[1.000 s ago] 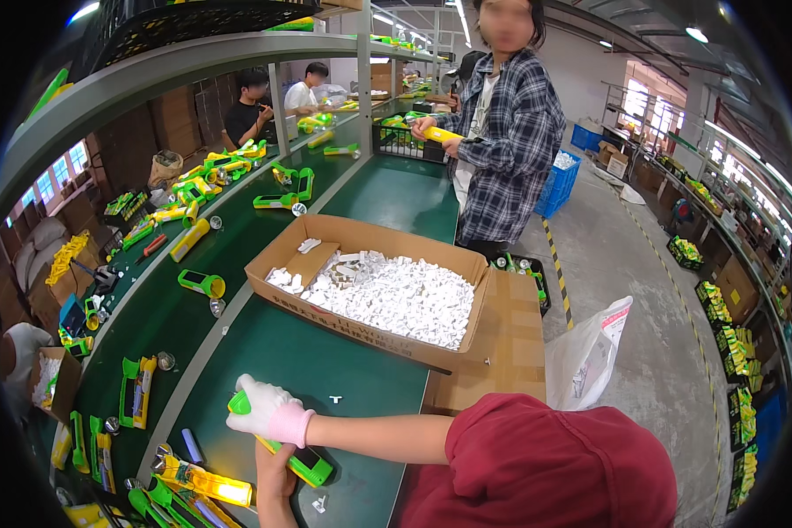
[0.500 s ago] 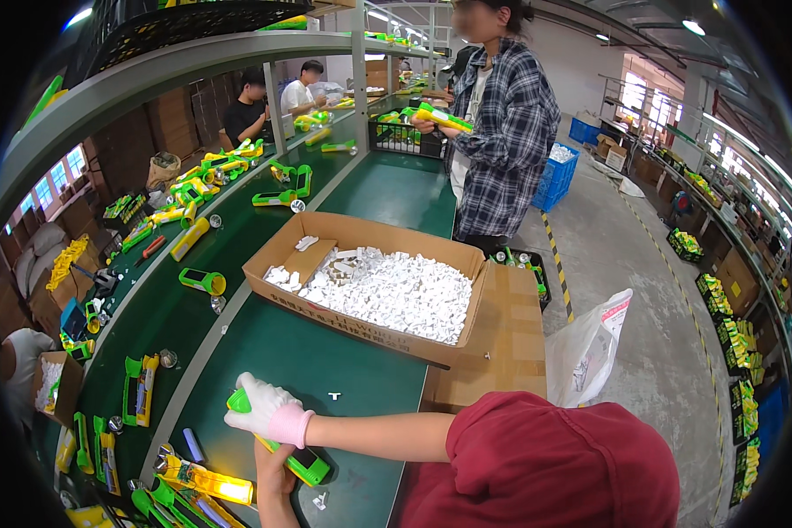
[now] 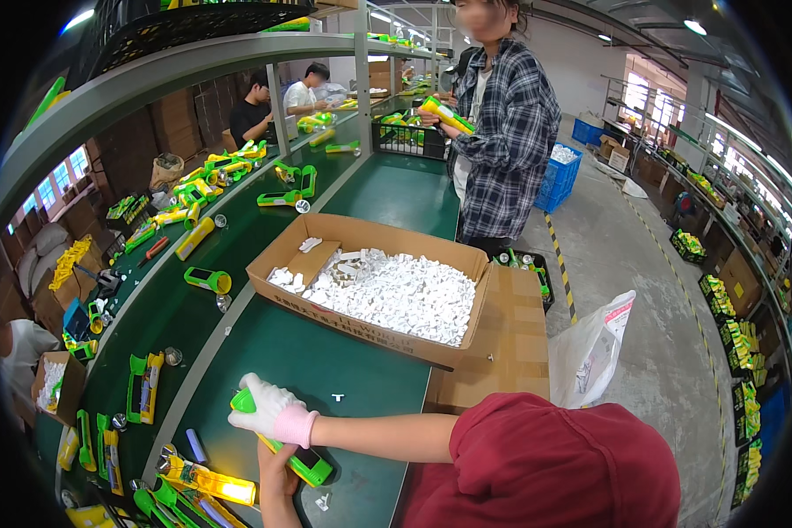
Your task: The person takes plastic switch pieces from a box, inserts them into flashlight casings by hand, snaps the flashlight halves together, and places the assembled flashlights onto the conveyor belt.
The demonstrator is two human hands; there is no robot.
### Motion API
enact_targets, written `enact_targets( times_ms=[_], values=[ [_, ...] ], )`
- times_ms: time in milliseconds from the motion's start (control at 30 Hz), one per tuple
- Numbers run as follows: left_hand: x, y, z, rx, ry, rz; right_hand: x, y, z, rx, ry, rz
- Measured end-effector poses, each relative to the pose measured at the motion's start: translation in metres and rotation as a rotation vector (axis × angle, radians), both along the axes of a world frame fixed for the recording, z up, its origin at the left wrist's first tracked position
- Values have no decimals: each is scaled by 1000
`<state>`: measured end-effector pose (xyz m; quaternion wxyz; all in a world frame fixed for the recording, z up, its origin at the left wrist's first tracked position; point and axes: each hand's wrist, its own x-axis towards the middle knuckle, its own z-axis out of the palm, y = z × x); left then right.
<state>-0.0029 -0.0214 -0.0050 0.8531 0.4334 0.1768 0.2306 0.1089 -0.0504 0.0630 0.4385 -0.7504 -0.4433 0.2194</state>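
Over the green work surface, a green-and-yellow flashlight lies between my two hands. My right hand, in a white glove with a pink cuff, closes round its green head end and hides much of it. Bare fingers of my left hand wrap the body from below, partly covered by the glove. Small white T-shaped pieces lie beside the hands. To the left are a purple cylindrical cell and an opened yellow flashlight half with parts in it.
A cardboard box of small white pieces stands ahead. The conveyor belt on the left carries several flashlight shells. A co-worker in a plaid shirt holds a flashlight at the far side. A plastic bag is at right.
My hands keep their grip on the flashlight, nearly unmoved. The view has shifted slightly. The plaid-shirted co-worker's flashlight is tilted more steeply.
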Motion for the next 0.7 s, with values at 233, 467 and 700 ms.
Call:
enact_targets(
  times_ms=[233,467,700],
  values=[
    [4,-6,5,44,12,41,1,2,-5,9,-13,19],
    [1,0,3,-5,8,-20,1,0,-3,-16,-23,21],
    [1,-1,4,-23,7,-16,8,-38,34,-102,-300,36]
  ],
)
